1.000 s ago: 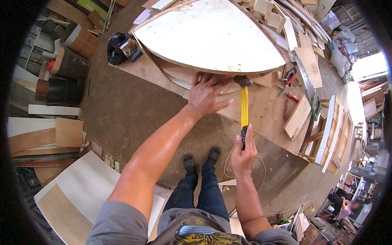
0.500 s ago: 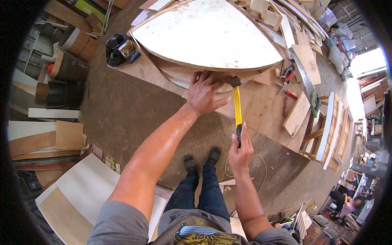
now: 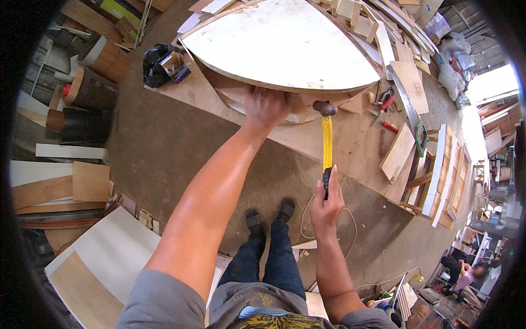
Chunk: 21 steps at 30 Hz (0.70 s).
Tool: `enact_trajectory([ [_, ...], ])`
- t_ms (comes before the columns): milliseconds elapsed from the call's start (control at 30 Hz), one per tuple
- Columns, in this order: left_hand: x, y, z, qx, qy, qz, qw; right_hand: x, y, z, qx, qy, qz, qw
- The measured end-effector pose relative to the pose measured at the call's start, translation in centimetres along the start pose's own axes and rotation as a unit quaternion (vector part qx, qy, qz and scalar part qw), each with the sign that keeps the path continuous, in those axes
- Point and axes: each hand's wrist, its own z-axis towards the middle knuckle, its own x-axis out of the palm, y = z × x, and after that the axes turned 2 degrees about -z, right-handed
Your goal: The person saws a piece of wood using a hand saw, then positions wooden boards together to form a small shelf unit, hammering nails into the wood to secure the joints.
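Observation:
My right hand (image 3: 327, 207) grips a hammer (image 3: 327, 140) by the black end of its yellow handle. The hammer's dark head (image 3: 324, 108) points up, just off the near curved edge of a wooden piece with a white top panel (image 3: 285, 46). My left hand (image 3: 266, 109) reaches against the curved side of that piece, below the rim of the white top. Its fingers go in under the edge and are hidden, so whether they hold anything does not show.
The piece stands on a plywood sheet (image 3: 350, 142). At its right lie a handsaw with green handle (image 3: 422, 139), red-handled pliers (image 3: 387, 101) and a wood block (image 3: 398, 153). A black bag (image 3: 157, 66) and small box sit left. Offcuts pile behind; a person (image 3: 466, 274) sits far right.
My left hand has slid slightly up and left, its fingers passing under the white top's edge. My right hand has drawn the hammer a little right, its head away from the left hand.

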Motion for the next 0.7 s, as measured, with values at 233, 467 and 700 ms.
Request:
enact_trajectory([
  [233,-0.8,-0.6,0.4,-0.004,0.027,0.007,1.0,1.0,-0.1,-0.7,0.045,-0.004,0.041,0.998],
  [467,-0.1,-0.1,-0.2,0.02,-0.063,-0.022,0.998,1.2,0.1,-0.4,0.047,0.029,0.006,0.998],
  [700,-1.5,-0.5,0.5,-0.015,0.088,-0.015,0.996,1.6,0.3,0.3,0.083,0.071,0.001,0.994],
])
